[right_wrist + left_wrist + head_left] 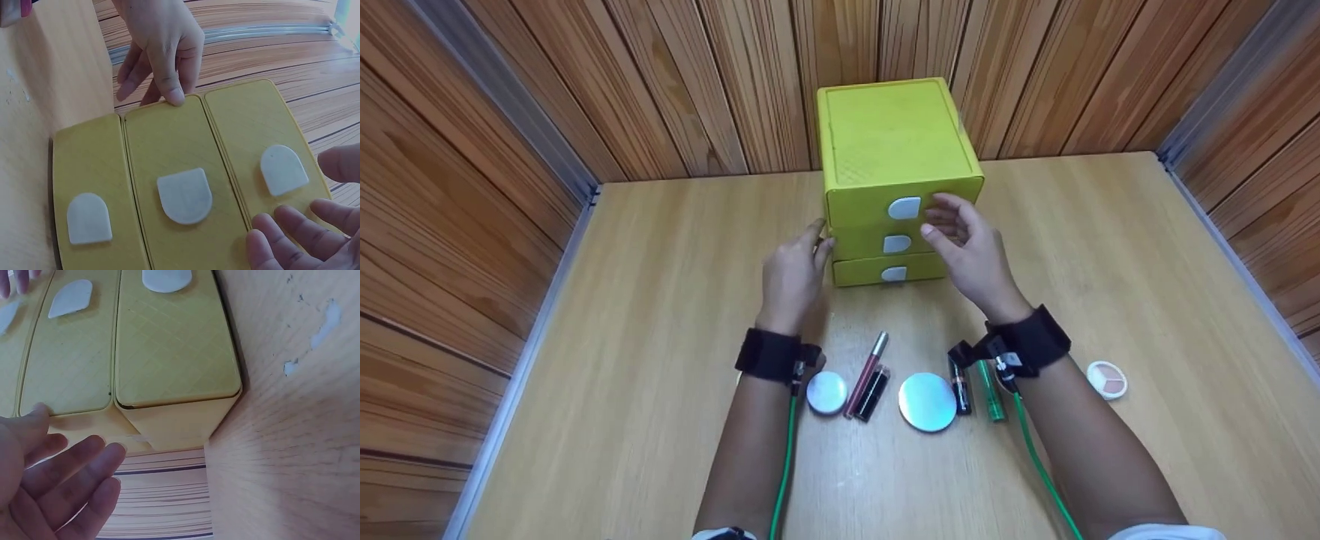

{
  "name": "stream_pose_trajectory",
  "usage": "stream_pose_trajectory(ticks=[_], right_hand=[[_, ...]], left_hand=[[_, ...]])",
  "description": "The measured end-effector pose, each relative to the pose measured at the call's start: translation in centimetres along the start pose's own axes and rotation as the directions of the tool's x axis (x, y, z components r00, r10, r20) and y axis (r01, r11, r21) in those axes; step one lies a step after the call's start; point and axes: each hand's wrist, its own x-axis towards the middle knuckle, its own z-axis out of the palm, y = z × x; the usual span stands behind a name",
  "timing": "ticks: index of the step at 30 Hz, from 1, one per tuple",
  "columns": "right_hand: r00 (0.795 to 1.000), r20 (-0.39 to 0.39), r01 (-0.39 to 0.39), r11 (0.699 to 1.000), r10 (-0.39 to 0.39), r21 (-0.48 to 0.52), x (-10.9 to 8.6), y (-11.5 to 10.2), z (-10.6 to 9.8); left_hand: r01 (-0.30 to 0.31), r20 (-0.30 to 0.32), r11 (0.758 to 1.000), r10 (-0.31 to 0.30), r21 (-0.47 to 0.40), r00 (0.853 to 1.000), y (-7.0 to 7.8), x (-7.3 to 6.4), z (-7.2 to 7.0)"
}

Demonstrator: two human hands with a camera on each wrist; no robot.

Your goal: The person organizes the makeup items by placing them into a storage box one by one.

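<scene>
A yellow three-drawer box (896,135) stands near the back wall, its drawers closed. White tabs mark the top drawer (284,170), the middle drawer (184,196) and the bottom drawer (90,218). At the box's left side is my left hand (793,277); its thumb touches the edge of the middle drawer front, while the fingers lie loosely beside the side wall (174,427). My right hand (975,255) is by the right part of the front, near the top drawer's tab. Its fingers are spread and slightly bent, with nothing in them.
Nearer me lie a small round compact (826,393), a lip gloss tube (868,375), a black tube (873,393), a larger round compact (928,403), a dark tube (960,386) and a green tube (991,390). A round two-tone palette (1107,380) is beyond my right forearm. Wooden panels (697,90) enclose the table.
</scene>
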Motion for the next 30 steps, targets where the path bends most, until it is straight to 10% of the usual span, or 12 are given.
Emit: stream_pose_trajectory(ticks=[30], right_hand=[[0.995, 0.078, 0.067, 0.998, -0.068, 0.013, -4.4, -0.8, 0.2]], left_hand=[[-0.001, 0.083, 0.999, -0.002, 0.04, 0.997, 0.0, -0.7, 0.5]])
